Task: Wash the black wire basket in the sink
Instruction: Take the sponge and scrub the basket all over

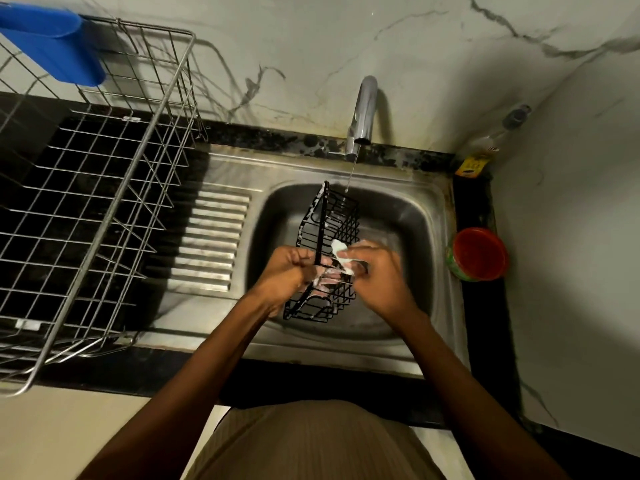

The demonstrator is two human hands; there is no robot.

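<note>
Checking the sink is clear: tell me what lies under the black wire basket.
Under the black wire basket, bare steel of the sink shows through the mesh. The left hand and right hand hide the near floor; no drain shows.

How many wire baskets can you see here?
2: a black basket held over the sink by both hands, and a big steel rack on the counter at left. None seem hidden.

A large silver wire dish rack (pixel 93 188) stands on the dark stone bench (pixel 479 216) at 9 o'clock. A blue plastic container (pixel 52 43) leans in the rack's far corner, at 10 o'clock. A round red-lidded green tub (pixel 479 254) sits on the bench at 3 o'clock. A small yellow packet (pixel 471 165) lies at 2 o'clock, near the white marble wall (pixel 415 46).
</note>
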